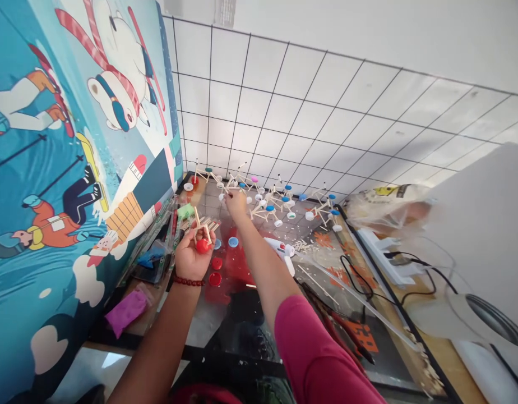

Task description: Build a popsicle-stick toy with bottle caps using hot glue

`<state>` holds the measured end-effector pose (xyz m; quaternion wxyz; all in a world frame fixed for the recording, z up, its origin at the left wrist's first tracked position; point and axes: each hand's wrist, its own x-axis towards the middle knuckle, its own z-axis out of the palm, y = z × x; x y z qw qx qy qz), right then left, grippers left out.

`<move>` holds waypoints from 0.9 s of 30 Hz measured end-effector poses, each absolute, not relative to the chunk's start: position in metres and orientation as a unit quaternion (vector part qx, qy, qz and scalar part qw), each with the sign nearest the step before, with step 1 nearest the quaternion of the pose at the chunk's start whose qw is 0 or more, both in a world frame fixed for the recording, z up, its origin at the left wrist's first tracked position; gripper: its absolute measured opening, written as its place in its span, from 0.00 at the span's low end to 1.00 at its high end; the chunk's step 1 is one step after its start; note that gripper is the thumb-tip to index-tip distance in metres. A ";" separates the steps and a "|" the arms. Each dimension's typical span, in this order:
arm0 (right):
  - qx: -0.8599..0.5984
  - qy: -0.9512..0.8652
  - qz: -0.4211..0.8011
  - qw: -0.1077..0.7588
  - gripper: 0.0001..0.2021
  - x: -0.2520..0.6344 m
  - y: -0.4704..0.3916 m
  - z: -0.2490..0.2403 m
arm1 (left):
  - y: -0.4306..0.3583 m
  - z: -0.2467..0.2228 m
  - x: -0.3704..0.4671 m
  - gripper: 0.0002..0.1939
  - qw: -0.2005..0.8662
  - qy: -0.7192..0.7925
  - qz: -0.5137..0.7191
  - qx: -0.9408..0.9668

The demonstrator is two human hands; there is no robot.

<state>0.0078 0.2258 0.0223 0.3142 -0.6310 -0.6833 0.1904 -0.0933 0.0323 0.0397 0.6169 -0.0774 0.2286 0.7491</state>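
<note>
My left hand (190,255), with a beaded bracelet at the wrist, holds a small frame of wooden sticks (197,219) with a red ball-like piece (203,246) at its lower end. My right hand (236,203) reaches farther out, its fingers pinched together beside the stick models at the back; what they hold, if anything, is too small to make out. Several stick models with blue, green and white caps (270,209) stand along the rear of the table. Red caps (215,279) and a light blue cap (233,242) lie between my forearms.
A white glue gun (281,248) lies right of my right forearm, near pliers (343,331) and black cables (360,280). A power strip (385,258) and plastic bag (393,207) are at the right. A purple packet (126,310) sits at the left; a wire grid (284,101) stands behind.
</note>
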 end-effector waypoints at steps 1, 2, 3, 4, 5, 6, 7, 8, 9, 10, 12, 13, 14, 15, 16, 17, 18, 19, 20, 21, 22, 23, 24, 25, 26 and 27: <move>-0.631 -0.683 0.196 0.313 0.11 0.005 0.228 0.017 | 0.032 0.040 -0.092 0.09 0.622 0.228 0.745 -0.080; -0.630 -0.682 0.201 0.311 0.11 0.002 0.230 0.012 | 0.032 0.040 -0.092 0.09 0.626 0.228 0.742 -0.080; -0.631 -0.681 0.205 0.310 0.11 -0.001 0.232 0.007 | 0.032 0.040 -0.091 0.09 0.628 0.229 0.740 -0.079; -0.631 -0.680 0.209 0.309 0.11 -0.004 0.234 0.003 | 0.032 0.040 -0.090 0.09 0.629 0.230 0.739 -0.079; -0.631 -0.680 0.212 0.309 0.11 -0.007 0.236 0.001 | 0.032 0.040 -0.090 0.10 0.628 0.231 0.739 -0.080; -0.630 -0.679 0.214 0.310 0.11 -0.009 0.238 -0.002 | 0.032 0.040 -0.090 0.10 0.628 0.231 0.739 -0.084; -0.629 -0.679 0.216 0.311 0.11 -0.011 0.240 -0.003 | 0.032 0.040 -0.089 0.10 0.627 0.230 0.739 -0.089; -0.627 -0.680 0.217 0.312 0.12 -0.012 0.242 -0.003 | 0.032 0.040 -0.089 0.10 0.628 0.228 0.738 -0.094; -0.625 -0.681 0.218 0.314 0.12 -0.013 0.243 -0.003 | 0.032 0.039 -0.088 0.10 0.629 0.225 0.737 -0.098; -0.624 -0.681 0.219 0.314 0.12 -0.014 0.244 -0.002 | 0.033 0.039 -0.088 0.10 0.631 0.223 0.736 -0.101; -0.622 -0.682 0.220 0.314 0.12 -0.015 0.243 0.001 | 0.032 0.039 -0.087 0.10 0.636 0.220 0.732 -0.102; -0.624 -0.681 0.219 0.314 0.12 -0.015 0.241 0.002 | 0.032 0.039 -0.086 0.10 0.639 0.219 0.731 -0.102; -0.626 -0.680 0.217 0.314 0.13 -0.015 0.238 0.005 | 0.032 0.038 -0.086 0.10 0.641 0.218 0.729 -0.101; -0.629 -0.679 0.214 0.313 0.14 -0.015 0.233 0.007 | 0.032 0.037 -0.085 0.10 0.642 0.217 0.729 -0.100; -0.630 -0.680 0.211 0.311 0.15 -0.015 0.227 0.010 | 0.032 0.037 -0.085 0.10 0.643 0.215 0.728 -0.099; -0.632 -0.680 0.208 0.307 0.15 -0.014 0.220 0.013 | 0.032 0.036 -0.084 0.10 0.645 0.214 0.727 -0.097; -0.630 -0.685 0.206 0.302 0.14 -0.013 0.211 0.017 | 0.032 0.035 -0.084 0.10 0.647 0.214 0.726 -0.093; -0.624 -0.694 0.206 0.295 0.13 -0.011 0.201 0.021 | 0.031 0.035 -0.084 0.10 0.650 0.214 0.724 -0.087; -0.614 -0.706 0.206 0.286 0.12 -0.008 0.189 0.025 | 0.031 0.034 -0.083 0.10 0.653 0.214 0.722 -0.082; -0.596 -0.726 0.207 0.274 0.11 -0.003 0.177 0.030 | 0.031 0.034 -0.082 0.09 0.657 0.215 0.719 -0.076; -0.576 -0.746 0.210 0.262 0.10 0.004 0.163 0.034 | 0.031 0.034 -0.081 0.09 0.660 0.216 0.716 -0.071; -0.555 -0.762 0.216 0.253 0.09 0.013 0.149 0.038 | 0.031 0.033 -0.080 0.09 0.663 0.219 0.713 -0.067; -0.537 -0.773 0.223 0.252 0.08 0.024 0.133 0.041 | 0.031 0.032 -0.078 0.09 0.665 0.222 0.711 -0.062; -0.522 -0.777 0.233 0.264 0.09 0.036 0.117 0.043 | 0.031 0.031 -0.076 0.08 0.666 0.227 0.708 -0.055; -0.509 -0.773 0.243 0.290 0.10 0.050 0.100 0.044 | 0.030 0.030 -0.073 0.08 0.668 0.232 0.705 -0.047; -0.497 -0.763 0.253 0.325 0.11 0.063 0.083 0.043 | 0.029 0.029 -0.068 0.07 0.672 0.237 0.701 -0.037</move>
